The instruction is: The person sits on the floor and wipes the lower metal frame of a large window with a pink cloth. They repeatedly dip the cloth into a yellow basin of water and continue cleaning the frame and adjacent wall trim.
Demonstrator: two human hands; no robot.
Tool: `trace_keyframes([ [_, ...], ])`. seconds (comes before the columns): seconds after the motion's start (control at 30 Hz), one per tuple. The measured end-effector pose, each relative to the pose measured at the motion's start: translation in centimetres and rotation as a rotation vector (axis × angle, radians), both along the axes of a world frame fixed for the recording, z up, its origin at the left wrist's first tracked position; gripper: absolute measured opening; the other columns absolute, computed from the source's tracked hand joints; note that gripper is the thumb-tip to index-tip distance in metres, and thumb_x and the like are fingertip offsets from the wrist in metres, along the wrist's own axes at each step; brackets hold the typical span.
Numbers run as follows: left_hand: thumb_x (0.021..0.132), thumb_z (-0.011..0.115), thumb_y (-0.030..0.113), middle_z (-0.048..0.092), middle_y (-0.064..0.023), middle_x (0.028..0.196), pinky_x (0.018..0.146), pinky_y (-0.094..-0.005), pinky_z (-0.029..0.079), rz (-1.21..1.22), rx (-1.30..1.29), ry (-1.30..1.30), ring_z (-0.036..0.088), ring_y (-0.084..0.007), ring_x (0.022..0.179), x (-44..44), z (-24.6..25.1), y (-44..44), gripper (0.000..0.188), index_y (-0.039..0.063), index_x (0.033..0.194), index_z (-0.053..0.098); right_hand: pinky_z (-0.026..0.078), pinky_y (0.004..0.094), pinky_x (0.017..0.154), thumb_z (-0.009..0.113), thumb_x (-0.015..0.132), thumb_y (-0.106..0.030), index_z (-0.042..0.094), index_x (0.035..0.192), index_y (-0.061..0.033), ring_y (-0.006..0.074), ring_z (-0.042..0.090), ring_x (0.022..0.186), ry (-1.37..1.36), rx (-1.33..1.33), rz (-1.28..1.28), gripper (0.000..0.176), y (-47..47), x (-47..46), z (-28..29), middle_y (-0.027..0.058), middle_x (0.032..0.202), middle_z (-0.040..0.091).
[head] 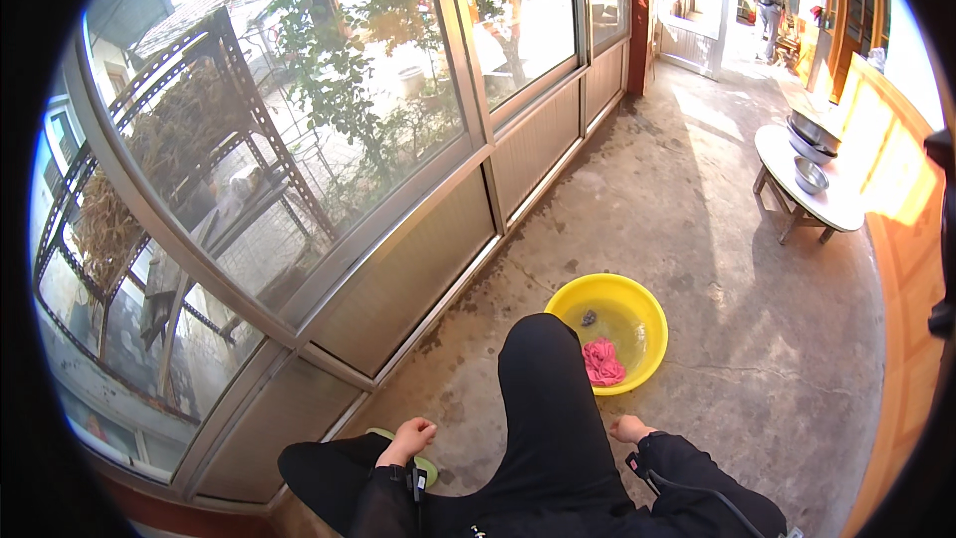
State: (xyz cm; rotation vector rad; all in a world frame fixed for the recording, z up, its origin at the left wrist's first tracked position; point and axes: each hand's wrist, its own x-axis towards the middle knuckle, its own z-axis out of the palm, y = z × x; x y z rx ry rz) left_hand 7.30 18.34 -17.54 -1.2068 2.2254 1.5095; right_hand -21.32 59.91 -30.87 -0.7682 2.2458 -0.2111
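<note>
A yellow plastic basin (657,336) holding water stands on the concrete floor before me, partly hidden by my raised knee. In it, a crumpled pink cloth (603,362) lies at the near side and a small dark grey item (589,317), perhaps cloth, lies farther back. My left hand (411,439) is over my bent left leg, fingers curled, with nothing visible in it. Beside my other leg, just short of the basin's near rim, my right hand (632,430) is curled; I see nothing in it. A light green slipper (426,472) shows below my left hand.
A metal-framed glass partition (403,269) runs along the left, with plants and a metal rack behind it. At the right, a low white-topped table (836,208) carries metal bowls (811,175). Wooden panelling (907,254) borders the right side. Far off, a person (771,11) bends forward.
</note>
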Motion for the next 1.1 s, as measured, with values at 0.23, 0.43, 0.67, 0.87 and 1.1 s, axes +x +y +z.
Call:
trace_keyframes([
  [0.23, 0.083, 0.061, 0.022, 0.065, -0.0071, 0.077, 0.065, -0.0278, 0.050, 0.085, 0.063, 0.030, 0.062, -0.0149, 0.068, 0.0, -0.1, 0.4, 0.025, -0.001, 0.092, 0.062, 0.048, 0.0373, 0.084, 0.052, 0.083, -0.036, 0.068, 0.103, -0.0145, 0.0283, 0.063, 0.093, -0.033, 0.213, 0.161, 0.034, 1.5, 1.1, -2.6, 0.0094, 0.095, 0.068],
  [0.43, 0.087, 0.059, 0.019, 0.063, -0.0066, 0.079, 0.065, -0.0279, 0.050, 0.052, 0.054, 0.039, 0.060, -0.0141, 0.070, 0.3, -0.3, 0.4, 0.020, 0.000, 0.093, 0.059, 0.047, 0.0371, 0.085, 0.054, 0.081, -0.033, 0.070, 0.096, -0.0113, 0.0300, 0.062, 0.095, -0.060, 0.060, -0.062, 0.031, -1.5, 0.2, -0.5, 0.0134, 0.097, 0.066],
  [0.67, 0.084, 0.060, 0.024, 0.065, -0.0060, 0.075, 0.064, -0.0288, 0.050, 0.054, 0.014, 0.065, 0.062, -0.0145, 0.066, 0.6, -1.7, 0.3, 0.024, 0.001, 0.091, 0.063, 0.047, 0.0370, 0.085, 0.056, 0.081, -0.033, 0.069, 0.099, -0.0107, 0.0310, 0.061, 0.096, -0.026, 0.022, 0.011, 0.031, -3.3, 0.6, 0.2, 0.0143, 0.100, 0.066],
  [0.87, 0.084, 0.061, 0.026, 0.066, -0.0060, 0.076, 0.063, -0.0293, 0.049, 0.039, -0.027, 0.042, 0.062, -0.0149, 0.066, 0.7, -2.2, 0.3, 0.025, 0.003, 0.092, 0.063, 0.047, 0.0361, 0.086, 0.057, 0.081, -0.034, 0.067, 0.103, -0.0094, 0.0316, 0.060, 0.099, -0.055, 0.065, 0.026, 0.034, -1.9, 0.8, -0.8, 0.0157, 0.102, 0.065],
  [1.1, 0.085, 0.061, 0.026, 0.066, -0.0060, 0.076, 0.063, -0.0298, 0.049, 0.038, -0.013, 0.044, 0.062, -0.0154, 0.066, 0.6, -2.1, 0.5, 0.025, 0.003, 0.094, 0.063, 0.048, 0.0382, 0.084, 0.059, 0.079, -0.037, 0.066, 0.102, -0.0073, 0.0330, 0.061, 0.098, -0.067, 0.002, -0.021, 0.038, -0.8, 0.7, -2.3, 0.0186, 0.099, 0.065],
])
